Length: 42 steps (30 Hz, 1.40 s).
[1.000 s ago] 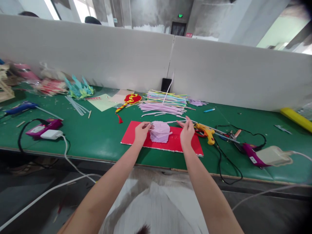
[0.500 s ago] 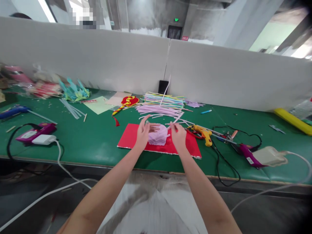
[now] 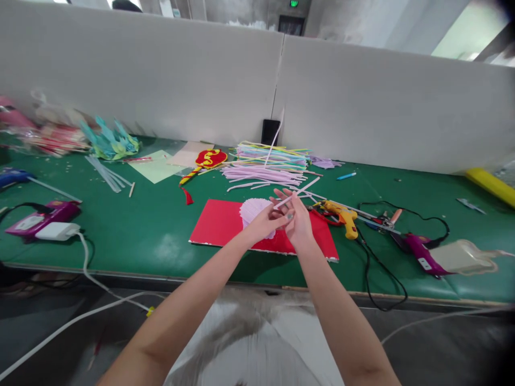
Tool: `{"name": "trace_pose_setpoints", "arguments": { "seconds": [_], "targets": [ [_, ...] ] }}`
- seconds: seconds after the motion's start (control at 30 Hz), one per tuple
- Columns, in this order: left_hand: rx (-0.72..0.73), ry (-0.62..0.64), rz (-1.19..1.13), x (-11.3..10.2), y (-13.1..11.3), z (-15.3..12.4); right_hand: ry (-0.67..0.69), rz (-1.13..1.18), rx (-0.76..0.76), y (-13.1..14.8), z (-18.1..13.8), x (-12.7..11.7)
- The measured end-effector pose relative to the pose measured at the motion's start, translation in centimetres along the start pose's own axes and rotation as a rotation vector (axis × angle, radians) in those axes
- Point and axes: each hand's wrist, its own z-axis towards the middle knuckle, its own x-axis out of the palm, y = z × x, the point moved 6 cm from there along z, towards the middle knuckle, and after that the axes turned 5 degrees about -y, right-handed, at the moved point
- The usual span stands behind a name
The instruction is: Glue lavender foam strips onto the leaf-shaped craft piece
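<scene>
My right hand (image 3: pixel 300 221) is closed, its thumb and fingertips pinching a pale lilac pipe cleaner (image 3: pixel 309 186) that slants up to the right. My left hand (image 3: pixel 269 219) reaches across against it, thumb and fingers apart. The pipe cleaner's lower end lies by the left fingers, and the hands overlap so that part of the contact is hidden. Just left of them, a rounded lilac piece with a ridged surface (image 3: pixel 253 209) rests on a red board (image 3: pixel 217 222), partly covered by my left hand.
Behind lies a pile of lilac and coloured pipe cleaners (image 3: pixel 265 174). Right of the board sit a yellow glue gun (image 3: pixel 341 214) and its black cable. A red-and-yellow fan-shaped ornament (image 3: pixel 211 158) lies to the left. A grey partition (image 3: pixel 181 80) borders the green table (image 3: pixel 161 230).
My left hand has moved right, from over the lilac piece to my right hand, uncovering more of the piece. The held pipe cleaner has shifted right. The camera view has tilted down.
</scene>
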Motion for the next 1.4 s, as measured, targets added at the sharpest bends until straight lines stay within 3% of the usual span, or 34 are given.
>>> {"name": "trace_pose_setpoints", "arguments": {
  "seconds": [0.2, 0.4, 0.47, 0.6, 0.7, 0.83, 0.9, 1.0, 1.03, 1.1, 1.17, 1.23, 1.4],
  "targets": [
    [-0.118, -0.201, 0.24, -1.1, 0.2, -1.3, -0.005, 0.009, 0.03, -0.6, -1.0, 1.2],
    [-0.339, -0.082, 0.069, 0.9, 0.2, -1.7, -0.106, -0.059, -0.117, 1.0, -1.4, 0.4],
    [-0.39, -0.097, 0.023, 1.3, 0.4, -1.8, -0.129, -0.104, -0.159, 1.6, -1.6, 0.2],
    [-0.356, -0.171, 0.03, 1.1, 0.4, -2.6, -0.156, -0.281, -0.214, 2.2, -1.8, 0.0],
    [-0.302, -0.162, 0.171, 0.1, -0.5, -3.9, -0.154, -0.409, -0.276, 2.8, -1.9, -0.3],
    [-0.21, -0.266, 0.312, -4.5, -3.2, -5.6, -0.273, -0.492, -0.346, 4.5, -1.4, -3.1],
    [-0.171, -0.443, 0.376, -8.6, -4.7, -6.5, -0.374, -0.466, -0.343, 5.4, -0.9, -5.3],
    [-0.071, -0.83, 0.542, -15.6, -6.8, -8.2, -0.487, -0.529, -0.362, 6.5, -0.4, -8.0],
    [0.003, -0.944, 0.632, -17.3, -7.5, -8.8, -0.527, -0.591, -0.385, 7.0, -0.4, -8.5],
    [0.151, -1.02, 0.964, -19.0, -8.8, -9.1, -0.536, -0.767, -0.449, 7.6, -0.7, -8.7],
    [0.164, -0.988, 1.291, -19.1, -8.9, -8.7, -0.476, -0.939, -0.521, 7.9, -1.2, -8.1],
    [0.195, -0.954, 1.389, -18.2, -8.7, -8.3, -0.408, -1.089, -0.605, 7.9, -2.0, -7.1],
    [0.579, -0.655, 1.2, -11.6, -8.9, -7.9, -0.237, -1.312, -0.677, 6.3, -3.8, -4.7]
  ]
}}
